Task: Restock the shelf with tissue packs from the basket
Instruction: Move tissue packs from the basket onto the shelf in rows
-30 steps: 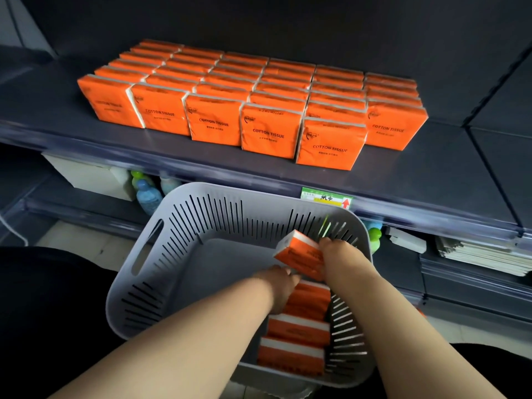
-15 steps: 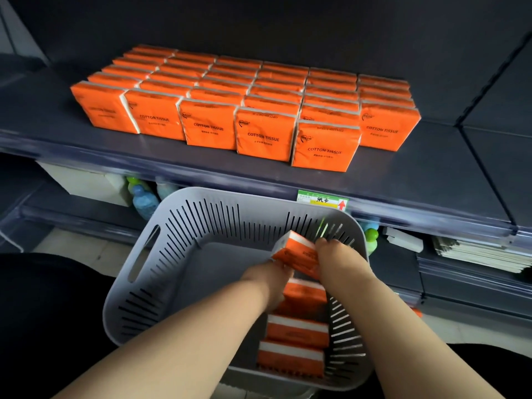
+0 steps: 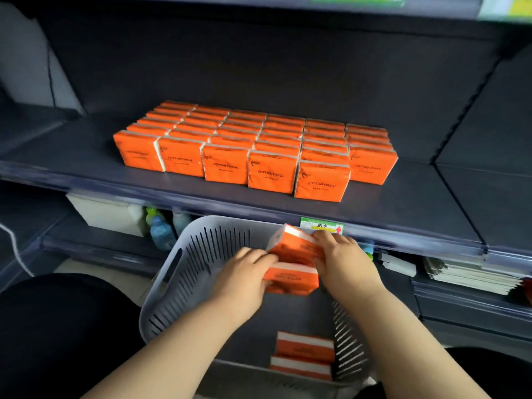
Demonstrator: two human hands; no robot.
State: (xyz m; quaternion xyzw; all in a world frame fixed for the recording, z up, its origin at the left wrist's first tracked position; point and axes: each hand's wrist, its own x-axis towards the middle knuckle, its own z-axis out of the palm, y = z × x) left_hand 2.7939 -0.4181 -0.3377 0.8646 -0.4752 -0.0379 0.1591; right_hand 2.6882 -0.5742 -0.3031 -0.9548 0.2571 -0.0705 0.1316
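Several rows of orange tissue packs (image 3: 270, 174) stand on the dark shelf (image 3: 403, 203). Below it sits a grey slotted basket (image 3: 184, 272). Above the basket my left hand (image 3: 244, 275) grips one orange pack (image 3: 290, 280) from the left. My right hand (image 3: 342, 257) grips a second, tilted orange pack (image 3: 296, 243) just above it. The two lifted packs touch each other. Two more packs (image 3: 305, 348) lie on the basket floor near its right wall.
The shelf has bare room to the right of the packs and along its front edge. A price label (image 3: 322, 226) sits on the shelf lip. On the lower shelf are a white box (image 3: 106, 214), bottles (image 3: 161, 231) and stacked paper goods (image 3: 472, 275).
Both hands have risen out of the basket, each with an orange pack, toward the shelf edge. The view has tilted upward, showing more of the shelf back.
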